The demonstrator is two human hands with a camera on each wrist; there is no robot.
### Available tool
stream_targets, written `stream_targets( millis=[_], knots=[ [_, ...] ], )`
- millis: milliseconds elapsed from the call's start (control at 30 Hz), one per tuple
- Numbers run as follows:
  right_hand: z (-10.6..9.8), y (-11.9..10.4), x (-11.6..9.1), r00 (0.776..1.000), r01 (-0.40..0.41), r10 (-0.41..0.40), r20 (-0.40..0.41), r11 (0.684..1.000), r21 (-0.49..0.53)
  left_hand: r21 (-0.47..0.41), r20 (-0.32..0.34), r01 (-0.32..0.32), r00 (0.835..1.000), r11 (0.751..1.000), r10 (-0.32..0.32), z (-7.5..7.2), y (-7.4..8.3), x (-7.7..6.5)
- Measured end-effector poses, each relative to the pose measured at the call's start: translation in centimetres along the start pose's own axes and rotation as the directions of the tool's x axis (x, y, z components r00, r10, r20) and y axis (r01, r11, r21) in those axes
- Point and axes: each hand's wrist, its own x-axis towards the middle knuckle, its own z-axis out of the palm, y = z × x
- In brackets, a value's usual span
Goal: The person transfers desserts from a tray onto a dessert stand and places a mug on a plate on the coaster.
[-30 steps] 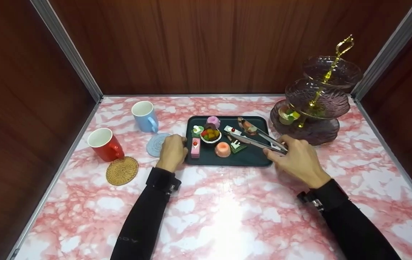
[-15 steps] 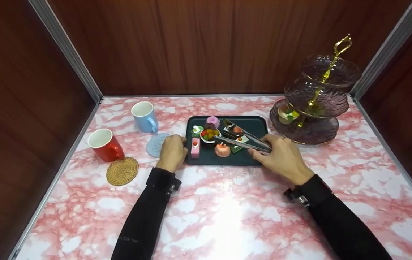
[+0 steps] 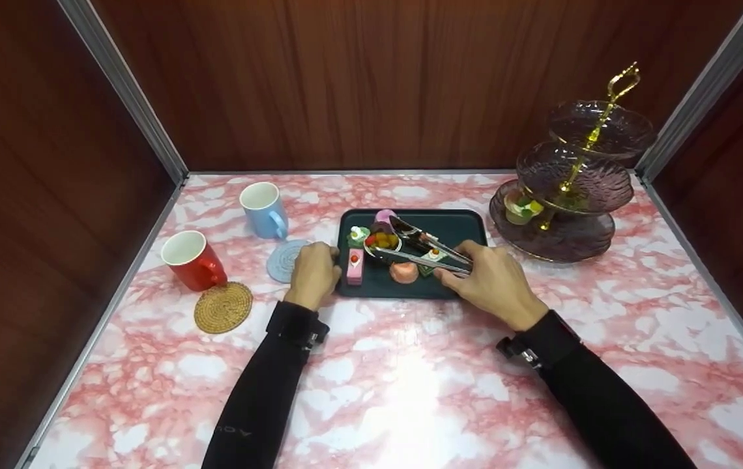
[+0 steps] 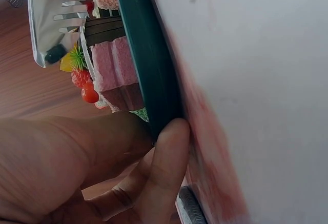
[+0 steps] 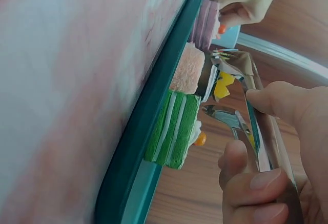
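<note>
My left hand (image 3: 311, 277) pinches the left edge of the dark green tray (image 3: 466, 228); the left wrist view shows thumb and finger on its rim (image 4: 154, 55). In my right hand (image 3: 498, 283) I hold metal tongs (image 3: 423, 262), spread apart, one end with fork-like tines (image 4: 72, 16). Their tips reach either side of a fruit-topped cup dessert (image 3: 382, 241), overlapping it in the head view. Around it on the tray sit a pink cake slice (image 3: 354, 268), a peach-coloured round cake (image 3: 404, 273), a green layered cake (image 5: 174, 129) and a white-topped green sweet (image 3: 357, 236).
A three-tiered purple glass stand (image 3: 577, 238) at right carries a small tart (image 3: 520, 208) on its lowest plate. At left stand a red mug (image 3: 195, 264) and a blue mug (image 3: 264, 212), near a woven coaster (image 3: 223, 307) and a blue coaster (image 3: 280, 262).
My right hand has moved left over the tray, bringing the open tongs from the right-hand cakes to the fruit-topped dessert. My left hand stays at the tray's edge.
</note>
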Motion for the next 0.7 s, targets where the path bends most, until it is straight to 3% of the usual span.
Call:
stream_targets(
  millis=[700],
  knots=[
    [0.88,-0.81,0.71,0.998,-0.001,-0.003,0.066,0.998,0.055,0.002,0.001,-0.006,1.0,1.0,0.006,-0.11,0.11,-0.08]
  ],
)
